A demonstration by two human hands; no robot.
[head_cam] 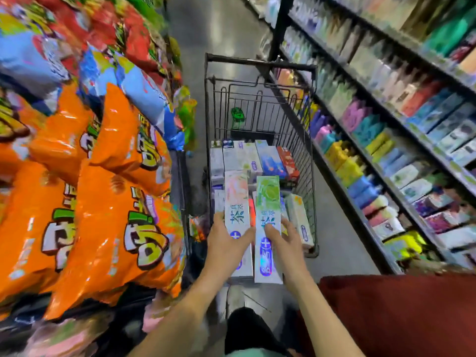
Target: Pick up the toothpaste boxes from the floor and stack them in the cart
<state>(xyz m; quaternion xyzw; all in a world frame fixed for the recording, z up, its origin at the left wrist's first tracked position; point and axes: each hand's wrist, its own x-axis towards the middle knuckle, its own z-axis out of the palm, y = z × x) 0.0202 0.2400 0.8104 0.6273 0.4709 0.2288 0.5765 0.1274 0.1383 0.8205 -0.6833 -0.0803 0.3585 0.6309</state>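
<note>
Left hand [226, 243] grips peach box [237, 215], right hand [283, 240] grips green box [268, 220] over cart [257, 63]; lower both flat, aligned.

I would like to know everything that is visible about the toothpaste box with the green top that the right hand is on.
The green-topped toothpaste box is long and narrow, cardboard by its look, glossy, green at the far end and white toward the person, with a purple-blue mark near the close end. It lies lengthwise over the other boxes in the cart, beside a similar white box. The right hand grips its near half, fingers curled over its face. Its print is too blurred to read.
</note>
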